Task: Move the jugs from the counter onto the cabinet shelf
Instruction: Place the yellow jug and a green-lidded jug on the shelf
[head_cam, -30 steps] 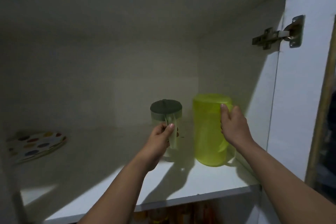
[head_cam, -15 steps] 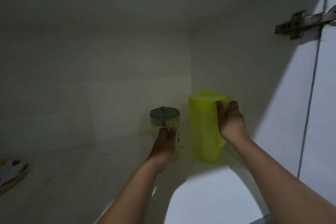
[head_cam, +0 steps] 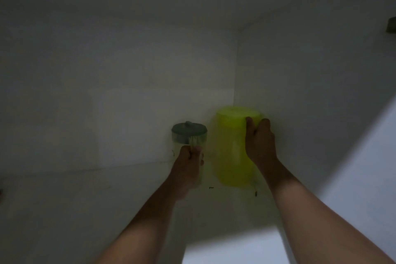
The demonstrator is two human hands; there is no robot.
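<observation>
Hiding clear jug [head_cam: 189, 139] handle, left hand [head_cam: 189, 162].

left hand [head_cam: 188, 163]: bare, no glove, no ring to be seen
right hand [head_cam: 260, 143]: bare, no glove, no ring to be seen
left forearm [head_cam: 139, 227]: uncovered up to the lower edge of the picture, no sleeve, no watch or band at the wrist
right forearm [head_cam: 317, 216]: uncovered as well, no sleeve, no watch or band
nails: too dark and blurred to tell
</observation>
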